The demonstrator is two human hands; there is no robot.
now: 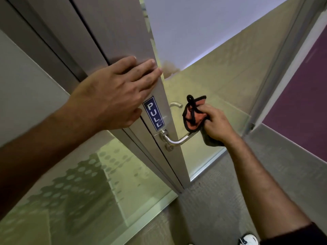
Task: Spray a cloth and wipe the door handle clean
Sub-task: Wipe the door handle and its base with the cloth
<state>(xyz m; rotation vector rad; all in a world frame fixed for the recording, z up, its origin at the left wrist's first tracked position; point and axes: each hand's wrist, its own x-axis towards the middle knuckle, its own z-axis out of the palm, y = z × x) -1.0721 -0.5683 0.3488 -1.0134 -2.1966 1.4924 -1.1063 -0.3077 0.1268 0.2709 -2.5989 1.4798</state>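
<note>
- Left hand (115,92): spread flat, fingers extended and together, palm pressed against the door (123,29) near its free edge. It grips nothing. Position is roughly 10 o'clock from the door handle.
- Right hand (216,123): fingers curled closed around a bunched cloth (193,114), at about 2 o'clock from the handle's base.
- Cloth: orange with dark edging and a dark loop standing up at its top; a grey portion hangs below the hand. It is wrapped over the outer end of the door handle (177,139), in contact with it.
- Door handle: brushed metal lever, mounted on the door's face, running out toward 3 o'clock from its round base. A keyhole cylinder (169,147) sits just below the base at 6 o'clock.
- A 2nd lever (176,104) shows on the door's far side, at 12 o'clock from the first.
- Blue "PULL" sign (153,113): fixed to the door directly above the handle base, just beside the left thumb.
- Floor: grey carpet (203,200); a white shoe (247,239) appears at the lower edge.
</note>
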